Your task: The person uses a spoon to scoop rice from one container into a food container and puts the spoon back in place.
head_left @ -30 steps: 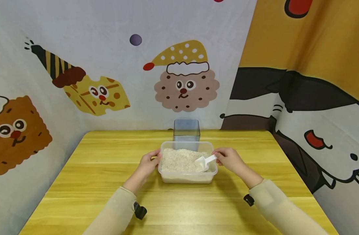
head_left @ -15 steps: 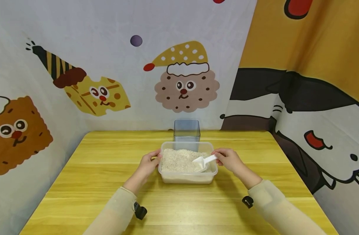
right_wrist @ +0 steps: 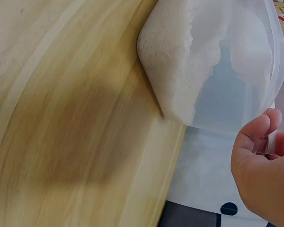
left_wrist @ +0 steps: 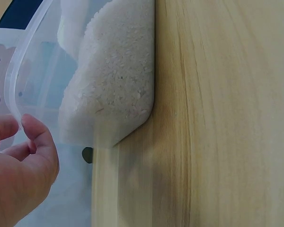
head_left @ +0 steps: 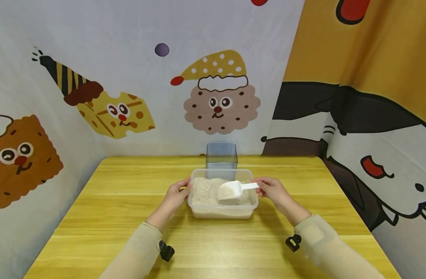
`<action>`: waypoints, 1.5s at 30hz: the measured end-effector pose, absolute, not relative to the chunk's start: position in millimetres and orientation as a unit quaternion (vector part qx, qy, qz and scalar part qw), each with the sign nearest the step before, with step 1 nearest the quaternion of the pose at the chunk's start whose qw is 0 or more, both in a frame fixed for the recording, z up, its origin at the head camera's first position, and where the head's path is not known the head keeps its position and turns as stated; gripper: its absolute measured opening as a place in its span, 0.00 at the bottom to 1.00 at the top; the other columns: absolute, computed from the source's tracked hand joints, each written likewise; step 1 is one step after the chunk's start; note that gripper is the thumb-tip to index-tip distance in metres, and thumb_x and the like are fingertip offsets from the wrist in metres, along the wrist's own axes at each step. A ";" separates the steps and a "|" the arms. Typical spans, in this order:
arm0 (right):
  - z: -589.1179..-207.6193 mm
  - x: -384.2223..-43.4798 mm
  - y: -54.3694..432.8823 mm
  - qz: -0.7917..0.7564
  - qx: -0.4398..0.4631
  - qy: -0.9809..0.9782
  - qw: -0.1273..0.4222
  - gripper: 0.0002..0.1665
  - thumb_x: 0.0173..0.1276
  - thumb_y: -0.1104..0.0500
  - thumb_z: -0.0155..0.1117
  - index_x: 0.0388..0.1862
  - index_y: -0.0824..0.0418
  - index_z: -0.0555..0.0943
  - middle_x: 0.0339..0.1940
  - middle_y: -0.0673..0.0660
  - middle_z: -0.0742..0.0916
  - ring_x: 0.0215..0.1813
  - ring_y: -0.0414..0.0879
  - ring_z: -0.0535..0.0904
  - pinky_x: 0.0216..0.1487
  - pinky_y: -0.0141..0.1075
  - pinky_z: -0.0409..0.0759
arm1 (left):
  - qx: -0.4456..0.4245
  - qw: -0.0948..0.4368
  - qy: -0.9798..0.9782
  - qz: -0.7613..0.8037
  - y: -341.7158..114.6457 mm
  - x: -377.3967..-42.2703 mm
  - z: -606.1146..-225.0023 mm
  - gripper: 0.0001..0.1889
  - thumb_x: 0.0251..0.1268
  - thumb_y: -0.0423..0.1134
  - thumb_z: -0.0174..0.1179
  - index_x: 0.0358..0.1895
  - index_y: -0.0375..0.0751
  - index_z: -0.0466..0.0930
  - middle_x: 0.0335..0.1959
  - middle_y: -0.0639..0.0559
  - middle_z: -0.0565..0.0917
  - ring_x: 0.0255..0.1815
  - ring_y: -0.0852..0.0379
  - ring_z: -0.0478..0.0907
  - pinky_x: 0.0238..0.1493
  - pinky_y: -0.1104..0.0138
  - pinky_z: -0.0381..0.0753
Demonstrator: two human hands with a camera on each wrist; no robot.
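Note:
A clear plastic tub [head_left: 221, 212] filled partway with rice [head_left: 206, 190] stands on the wooden table. My left hand [head_left: 176, 193] pinches the tub's rim at its left side; in the left wrist view that hand [left_wrist: 26, 161] has thumb and finger at the rim. My right hand [head_left: 273, 190] grips the handle of a white scoop [head_left: 238, 188] at the tub's right side. Rice lies in the scoop's bowl, which is level over the rice in the tub. In the right wrist view the right hand [right_wrist: 265, 161] has its curled fingers close to the tub's rim.
Just behind the tub stands a blue see-through square container [head_left: 221, 155], its lower part seen through the tub's wall. The wooden table [head_left: 129, 217] ends at a cloth backdrop [head_left: 136, 46] with cartoon prints. Black cameras sit at both wrists.
The scoop has come up out of the rice and levelled, its bowl shifting left and now carrying rice. My left hand keeps its place on the tub's rim.

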State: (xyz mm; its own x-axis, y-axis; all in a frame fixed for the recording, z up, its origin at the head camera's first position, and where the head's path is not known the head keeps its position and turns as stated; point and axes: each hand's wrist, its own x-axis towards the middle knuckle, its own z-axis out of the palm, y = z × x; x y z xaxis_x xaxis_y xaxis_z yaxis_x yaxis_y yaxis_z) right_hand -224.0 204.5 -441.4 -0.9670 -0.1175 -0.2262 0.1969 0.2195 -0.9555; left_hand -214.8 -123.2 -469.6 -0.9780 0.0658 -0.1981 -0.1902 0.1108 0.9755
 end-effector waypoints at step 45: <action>-413.2 -239.9 205.9 -0.690 0.052 0.712 0.118 0.23 0.78 0.59 0.41 0.62 0.76 0.68 0.24 0.47 0.79 0.27 0.36 0.71 0.32 0.26 0.73 | -0.048 0.101 0.734 0.670 -122.6 -215.7 -469.9 0.23 0.73 0.37 0.49 0.68 0.37 0.65 0.61 0.40 0.70 0.54 0.48 0.71 0.49 0.64 0.76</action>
State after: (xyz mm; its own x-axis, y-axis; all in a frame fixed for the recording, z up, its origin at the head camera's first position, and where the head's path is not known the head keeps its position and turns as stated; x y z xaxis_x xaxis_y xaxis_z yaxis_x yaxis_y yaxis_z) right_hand -239.9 205.9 -413.2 -0.9666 -0.0899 -0.2399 0.2370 0.0416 -0.9706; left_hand -215.7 -122.6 -469.9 -0.9750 0.0647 -0.2125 -0.2058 0.0975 0.9737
